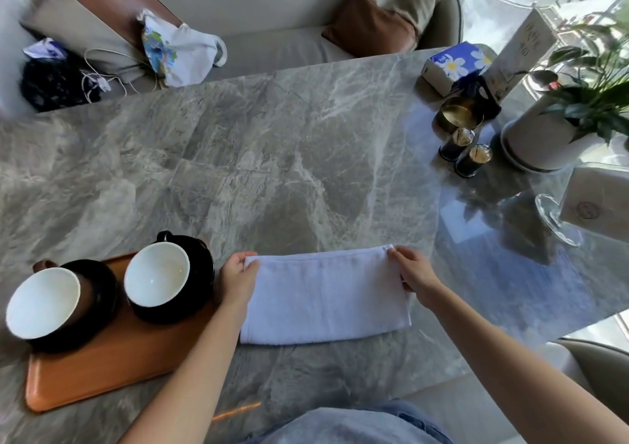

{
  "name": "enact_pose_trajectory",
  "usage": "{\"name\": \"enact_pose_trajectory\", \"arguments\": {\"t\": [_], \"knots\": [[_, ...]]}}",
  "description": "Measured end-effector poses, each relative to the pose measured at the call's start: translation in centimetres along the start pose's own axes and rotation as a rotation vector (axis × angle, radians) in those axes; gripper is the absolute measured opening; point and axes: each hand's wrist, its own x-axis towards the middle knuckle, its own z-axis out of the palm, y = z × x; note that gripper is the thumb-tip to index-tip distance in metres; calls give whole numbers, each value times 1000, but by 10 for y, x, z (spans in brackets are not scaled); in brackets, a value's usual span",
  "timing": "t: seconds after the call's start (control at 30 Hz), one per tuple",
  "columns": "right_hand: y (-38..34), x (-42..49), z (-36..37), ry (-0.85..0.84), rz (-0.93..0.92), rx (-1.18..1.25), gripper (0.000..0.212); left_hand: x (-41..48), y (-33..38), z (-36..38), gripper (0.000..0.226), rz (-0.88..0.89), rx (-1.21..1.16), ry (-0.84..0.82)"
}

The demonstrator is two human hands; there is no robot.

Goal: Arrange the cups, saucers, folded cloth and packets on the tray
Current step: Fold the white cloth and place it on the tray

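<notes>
hands folding a white cloth point(325, 299) on a grey marble table point(306, 154), seen from above. the cloth lies flat, folded into a long band, just to the right of an orange-brown tray point(102, 375). the left hand point(238, 278) pinches the cloth's far left corner, thumb on top. the right hand point(413, 273) pinches the far right corner between thumb and fingertips. neither hand holds anything else.

two dark cups with white insides stand on the tray, a left cup point(42, 302) and a right cup point(156, 273). each sits on a dark saucer point(200, 273). the tray's near half shows bare wood. no packets can be made out.

the cloth looks like towelling: light, soft and limp, with a nap that should not slip in the fingers. lifted by one corner it would probably sag and fall open. the safer hold is likely both ends at once, or a flat hand beneath the folded stack. the cups and saucers beside it look breakable, so it should be set down without nudging them.
</notes>
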Motion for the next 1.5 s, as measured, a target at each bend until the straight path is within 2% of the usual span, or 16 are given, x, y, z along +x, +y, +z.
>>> {"name": "enact_pose_trajectory", "arguments": {"t": [0.1,0.23,0.53,0.73,1.27,1.5], "knots": [[-5,0,7,67,-127,-128,34,2,-8,1,18,20,60,54],[-7,3,11,144,-186,-268,40,3,-12,1,12,74,103,78],[-5,3,14,164,-196,-297,39,7,-10,1,9,79,154,69],[2,-3,15,237,-260,-230,34,10,-13,0,8,107,57,49],[-1,6,19,276,-178,-229,30,9,-6,9,16,85,108,138],[1,2,17,270,-166,-176,22,-1,-1,5,16,164,128,129]]}}
